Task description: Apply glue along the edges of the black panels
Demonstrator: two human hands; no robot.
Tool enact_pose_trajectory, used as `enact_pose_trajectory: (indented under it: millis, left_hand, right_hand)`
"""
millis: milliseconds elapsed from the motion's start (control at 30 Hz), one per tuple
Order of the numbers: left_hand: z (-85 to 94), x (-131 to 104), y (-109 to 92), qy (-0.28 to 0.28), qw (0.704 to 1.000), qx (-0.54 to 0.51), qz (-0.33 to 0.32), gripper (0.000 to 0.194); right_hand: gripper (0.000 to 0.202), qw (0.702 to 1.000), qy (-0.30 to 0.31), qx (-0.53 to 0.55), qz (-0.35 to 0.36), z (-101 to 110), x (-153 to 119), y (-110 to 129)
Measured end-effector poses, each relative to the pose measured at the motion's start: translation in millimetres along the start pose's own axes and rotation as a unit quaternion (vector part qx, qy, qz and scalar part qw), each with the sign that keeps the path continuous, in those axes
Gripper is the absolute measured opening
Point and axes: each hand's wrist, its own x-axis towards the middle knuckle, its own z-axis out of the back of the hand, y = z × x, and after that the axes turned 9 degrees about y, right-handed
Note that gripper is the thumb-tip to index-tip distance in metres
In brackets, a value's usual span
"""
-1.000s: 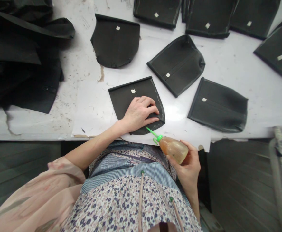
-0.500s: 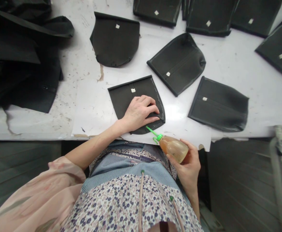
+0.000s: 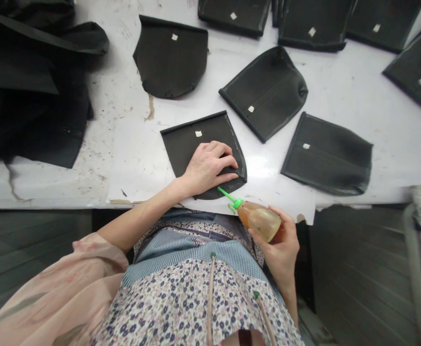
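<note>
My left hand [image 3: 210,166] lies on a black rounded piece [image 3: 181,144] near the table's front edge, its fingers apart and resting on the surface. A small pale tag and a glossy line along the right edge show on that piece. In my right hand [image 3: 284,240] is a squeeze bottle [image 3: 259,218] of amber liquid, held tilted with its green nozzle [image 3: 227,194] pointing up and left. The nozzle's tip is at the lower edge of the black piece, just below my left hand.
Similar black pieces lie behind and to the right, among them one at the upper left [image 3: 172,60], one in the middle [image 3: 266,93] and one at the right [image 3: 328,156]. Dark material [image 3: 33,91] is heaped at the far left of the white table [image 3: 134,154].
</note>
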Motion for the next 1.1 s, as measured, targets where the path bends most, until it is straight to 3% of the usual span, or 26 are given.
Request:
enact_pose_trajectory:
  millis: [1100]
  left_hand:
    - [-0.2, 0.2, 0.8, -0.002, 1.0, -0.008, 0.002, 0.024]
  right_hand:
    - [0.064, 1.0, 0.004, 0.0, -0.001, -2.0, 2.0, -2.9]
